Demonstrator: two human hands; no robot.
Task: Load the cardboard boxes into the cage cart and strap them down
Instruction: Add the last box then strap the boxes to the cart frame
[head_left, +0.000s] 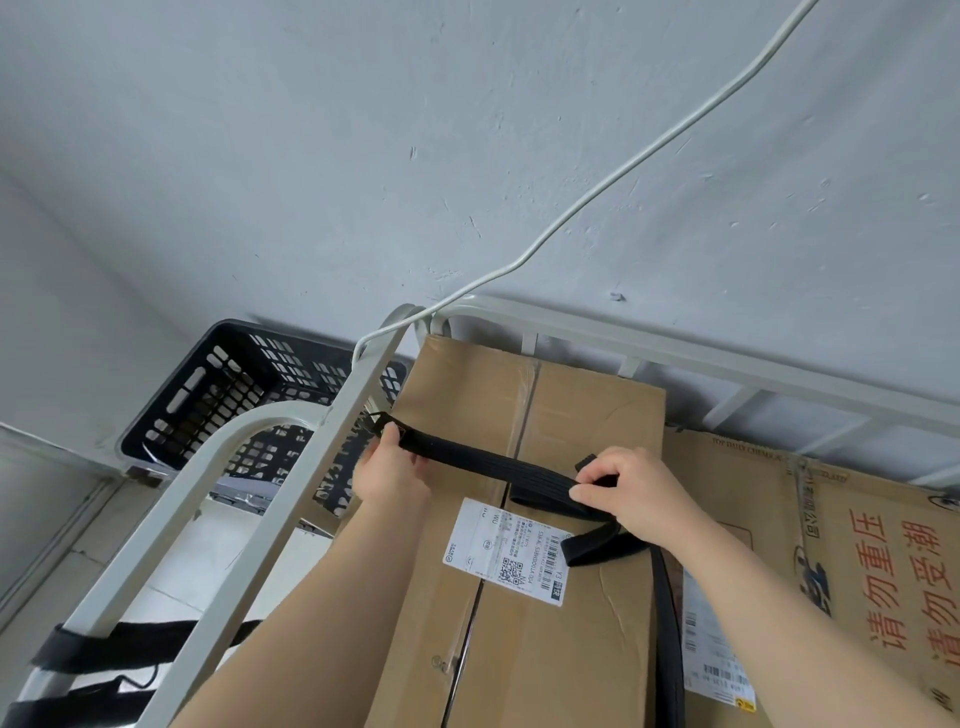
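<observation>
Single wide-angle view from a camera worn on the person's head, facing forward and down along both bare forearms. It sits close above a cardboard box (587, 415), whose top fills the lower centre. The left hand (387, 470) and right hand (636, 493), both holding a black strap (483, 460), sit just below mid-frame. The cage cart rail (727, 364) crosses behind; a grey wall (467, 156) fills the upper half

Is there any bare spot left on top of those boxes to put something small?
Yes: the taped box is bare on top between the black strap and the cart's back rail, and again nearer than the shipping label. The middle is crowded by the left hand, right hand and strap.
</observation>
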